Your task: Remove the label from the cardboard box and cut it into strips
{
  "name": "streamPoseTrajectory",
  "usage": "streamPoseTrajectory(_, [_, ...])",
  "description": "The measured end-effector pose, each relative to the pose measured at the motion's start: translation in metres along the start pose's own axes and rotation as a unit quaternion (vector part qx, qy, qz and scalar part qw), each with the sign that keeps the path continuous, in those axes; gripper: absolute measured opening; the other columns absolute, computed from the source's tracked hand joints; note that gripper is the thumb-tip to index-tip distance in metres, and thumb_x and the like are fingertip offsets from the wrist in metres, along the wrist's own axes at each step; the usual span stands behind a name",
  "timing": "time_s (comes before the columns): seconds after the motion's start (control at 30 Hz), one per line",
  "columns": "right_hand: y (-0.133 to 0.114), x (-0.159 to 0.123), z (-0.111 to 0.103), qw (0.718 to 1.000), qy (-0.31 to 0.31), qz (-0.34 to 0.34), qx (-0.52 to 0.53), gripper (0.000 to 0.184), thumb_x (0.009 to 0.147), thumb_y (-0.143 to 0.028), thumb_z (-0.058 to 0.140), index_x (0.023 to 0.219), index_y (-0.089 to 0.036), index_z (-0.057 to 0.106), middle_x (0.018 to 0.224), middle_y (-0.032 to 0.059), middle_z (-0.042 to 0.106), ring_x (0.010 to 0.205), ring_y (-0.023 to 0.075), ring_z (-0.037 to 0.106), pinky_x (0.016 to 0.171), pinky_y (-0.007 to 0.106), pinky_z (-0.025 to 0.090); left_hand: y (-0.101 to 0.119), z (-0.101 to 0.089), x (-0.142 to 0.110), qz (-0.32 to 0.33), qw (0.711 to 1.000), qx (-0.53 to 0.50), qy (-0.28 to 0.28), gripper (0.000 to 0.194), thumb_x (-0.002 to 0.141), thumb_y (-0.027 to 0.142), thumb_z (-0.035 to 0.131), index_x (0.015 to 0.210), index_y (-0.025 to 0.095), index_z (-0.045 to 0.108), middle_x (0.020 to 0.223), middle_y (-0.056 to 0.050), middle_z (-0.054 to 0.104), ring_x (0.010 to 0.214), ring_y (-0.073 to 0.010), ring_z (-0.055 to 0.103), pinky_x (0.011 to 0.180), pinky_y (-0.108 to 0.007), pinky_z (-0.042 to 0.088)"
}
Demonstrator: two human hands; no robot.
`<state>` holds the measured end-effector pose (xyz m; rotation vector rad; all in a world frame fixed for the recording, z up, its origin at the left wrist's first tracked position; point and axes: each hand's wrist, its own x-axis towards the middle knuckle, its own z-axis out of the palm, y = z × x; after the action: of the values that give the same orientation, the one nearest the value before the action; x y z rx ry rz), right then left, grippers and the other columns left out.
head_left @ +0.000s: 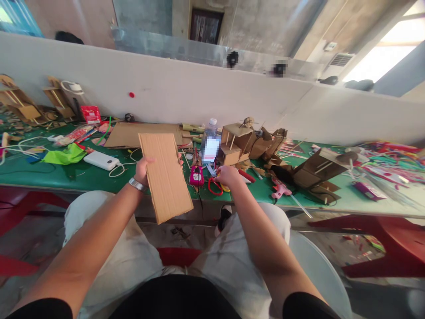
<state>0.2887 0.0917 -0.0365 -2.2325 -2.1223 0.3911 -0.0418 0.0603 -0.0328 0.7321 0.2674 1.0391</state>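
Partition (172,84): raised behind the desk along nearly the whole view.
Desk (76,176): covered in green and strewn with clutter, bright strips (385,155) being heaped at the far right.
Red stool (395,239): placed at the near side of the desk, on the right.
Sheet (124,135): laid flat toward the back of the desk, partly hidden behind the panel.
Panel (168,179): held tilted over the near edge of the desk; brown, rectangular, of corrugated cardboard.
Models (237,137): built of cardboard and stood in groups at the far left, right of centre and on the right.
Left grip (142,170): clasped on the panel, the thumb seen at its left edge and fingertips at its right; a metal wristband (137,184) is worn.
Right grip (229,176): lowered to the desk with fingers curled, just above the red loop; whether anything is held cannot be told.
Bottle (210,130): stood behind the phone, capped in white.
Phone (210,149): propped up beyond the right grip, its lit screen blurred.
Power bank (100,160): laid left of the panel, white.
Glue gun (281,189): laid near the front edge, right of the right grip; pink.
Pink case (197,176): set between the panel and the red loop.
Red loop (215,192): seen at the front edge.
Red disc (132,95): seen on the partition.
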Motion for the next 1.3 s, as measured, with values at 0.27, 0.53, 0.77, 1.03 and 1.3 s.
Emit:
streamPoseTrajectory(0.27, [-0.048, -0.042, 0.004, 0.955, -0.021, -0.122, 0.269, 0.048, 0.089, -0.066, 0.069, 0.094, -0.019, 0.077, 0.089, 0.0074, 0.076, 0.091, 0.0249, 0.071, 0.077, 0.032, 0.052, -0.014, 0.007, 0.003, 0.003, 1.000, -0.028, 0.006, 0.083, 0.068, 0.032, 0.060, 0.147, 0.010, 0.055, 0.133, -0.021, 0.072, 0.130, -0.0488, 0.063, 0.109, -0.069, 0.047])
streamPoseTrajectory(0.53, [-0.090, -0.070, 0.058, 0.814, -0.170, -0.157, 0.533, 0.066, 0.060, -0.068, 0.088, 0.099, -0.017, 0.069, 0.102, 0.0092, 0.079, 0.088, 0.0236, 0.074, 0.075, 0.034, 0.059, -0.031, 0.011, 0.003, -0.014, 0.998, -0.048, 0.031, 0.082, 0.068, 0.035, 0.060, 0.145, 0.009, 0.057, 0.129, -0.020, 0.074, 0.128, -0.0486, 0.064, 0.111, -0.068, 0.045])
streamPoseTrajectory(0.77, [-0.093, -0.079, 0.083, 0.796, -0.123, -0.123, 0.580, 0.053, 0.062, -0.052, 0.091, 0.097, -0.019, 0.069, 0.099, 0.0065, 0.079, 0.086, 0.0230, 0.073, 0.073, 0.032, 0.058, -0.041, 0.019, 0.000, -0.021, 0.999, -0.013, 0.036, 0.074, 0.067, 0.038, 0.064, 0.136, 0.010, 0.066, 0.122, -0.019, 0.077, 0.122, -0.0482, 0.067, 0.107, -0.066, 0.050])
streamPoseTrajectory(1.03, [-0.096, -0.084, 0.088, 0.829, -0.072, -0.163, 0.530, 0.030, 0.079, -0.044, 0.077, 0.091, -0.018, 0.066, 0.081, -0.0001, 0.068, 0.071, 0.0160, 0.058, 0.061, 0.024, 0.043, -0.045, 0.012, 0.005, -0.052, 0.997, 0.030, 0.041, 0.065, 0.071, 0.044, 0.071, 0.129, 0.016, 0.073, 0.110, -0.014, 0.080, 0.112, -0.0470, 0.072, 0.096, -0.065, 0.057])
streamPoseTrajectory(1.3, [-0.093, -0.092, 0.079, 0.829, -0.076, -0.265, 0.486, 0.027, 0.088, -0.043, 0.070, 0.096, -0.017, 0.064, 0.081, -0.0012, 0.061, 0.073, 0.0149, 0.051, 0.066, 0.025, 0.042, -0.030, 0.004, -0.004, -0.037, 0.995, 0.094, -0.007, 0.065, 0.080, 0.051, 0.070, 0.128, 0.007, 0.072, 0.109, -0.021, 0.080, 0.110, -0.0447, 0.074, 0.096, -0.058, 0.058])
